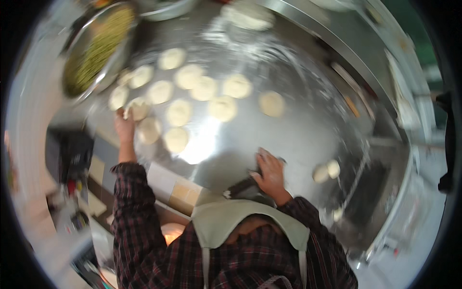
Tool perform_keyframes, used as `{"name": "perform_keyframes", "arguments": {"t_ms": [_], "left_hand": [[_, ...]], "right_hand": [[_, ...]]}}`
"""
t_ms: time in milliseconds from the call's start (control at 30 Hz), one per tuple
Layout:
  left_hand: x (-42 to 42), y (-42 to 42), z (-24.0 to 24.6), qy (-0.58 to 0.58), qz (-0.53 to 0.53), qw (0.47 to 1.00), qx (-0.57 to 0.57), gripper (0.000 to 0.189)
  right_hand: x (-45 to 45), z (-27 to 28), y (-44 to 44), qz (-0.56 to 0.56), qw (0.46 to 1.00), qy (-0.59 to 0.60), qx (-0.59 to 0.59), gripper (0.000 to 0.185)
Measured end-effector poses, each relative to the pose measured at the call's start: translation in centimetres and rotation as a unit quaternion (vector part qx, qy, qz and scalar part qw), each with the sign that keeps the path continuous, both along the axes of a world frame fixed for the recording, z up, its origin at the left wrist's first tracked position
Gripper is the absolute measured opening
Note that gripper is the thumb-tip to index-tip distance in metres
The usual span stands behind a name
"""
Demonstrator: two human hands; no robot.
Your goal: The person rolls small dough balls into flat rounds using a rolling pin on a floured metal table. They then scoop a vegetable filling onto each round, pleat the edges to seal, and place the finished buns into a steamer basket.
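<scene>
My left hand (125, 126) reaches to the left end of a steel worktop (249, 133), its fingertips at the edge of a flattened dough disc (139, 109). Blur hides whether the fingers pinch it. Another dough disc (118, 98) lies just beyond those fingertips, and a third disc (149, 130) is to their right. Several more rounds, including one dough disc (222, 108), are spread over the middle of the steel. Close to my body, my right hand (270, 173) lies with fingers spread over a dark rod-like tool (241, 187), which it partly covers.
A steel bowl (88, 94) of chopped green filling stands at the back left. White flour (249, 47) dusts the back, near a pale floury mound (248, 16). Two small dough balls (326, 171) sit at right. A raised metal edge (325, 43) borders the back right.
</scene>
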State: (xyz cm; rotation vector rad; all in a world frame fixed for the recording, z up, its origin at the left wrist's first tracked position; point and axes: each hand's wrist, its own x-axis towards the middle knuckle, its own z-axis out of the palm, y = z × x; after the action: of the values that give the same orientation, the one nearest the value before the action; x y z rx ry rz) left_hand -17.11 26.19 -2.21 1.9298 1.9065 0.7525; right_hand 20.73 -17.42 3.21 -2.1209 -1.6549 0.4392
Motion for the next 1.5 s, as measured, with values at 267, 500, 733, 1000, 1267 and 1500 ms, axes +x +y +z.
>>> {"name": "perform_keyframes", "arguments": {"t_ms": [267,500,733,1000,1267,1500], "left_hand": [[35.2,-23.0,3.9,-0.179,-0.541,0.808,-0.152,0.046],[47.9,-43.4,4.0,-0.045,-0.849,0.526,-0.004,0.069],[48.3,-45.0,0.3,-0.059,-0.865,0.497,0.041,0.052],[35.9,-34.2,2.3,0.067,-0.756,0.651,-0.012,0.056],[23.4,-31.7,4.9,-0.076,-0.467,0.874,-0.106,0.047],[23.3,-29.3,5.3,-0.15,-0.441,0.861,-0.203,0.031]], "right_hand": [[0.6,-0.3,-7.7,-0.007,0.996,0.082,0.03,0.051],[1.6,-1.0,-14.6,-0.079,0.993,0.067,0.058,0.05],[3.0,-0.7,-16.3,-0.078,0.992,0.093,0.037,0.048],[6.0,-1.1,-12.9,0.069,0.992,0.095,0.041,0.05],[7.4,-1.4,-7.1,0.117,0.991,0.06,0.006,0.049],[4.8,0.1,-1.0,0.023,0.999,-0.039,0.0,0.076]]}}
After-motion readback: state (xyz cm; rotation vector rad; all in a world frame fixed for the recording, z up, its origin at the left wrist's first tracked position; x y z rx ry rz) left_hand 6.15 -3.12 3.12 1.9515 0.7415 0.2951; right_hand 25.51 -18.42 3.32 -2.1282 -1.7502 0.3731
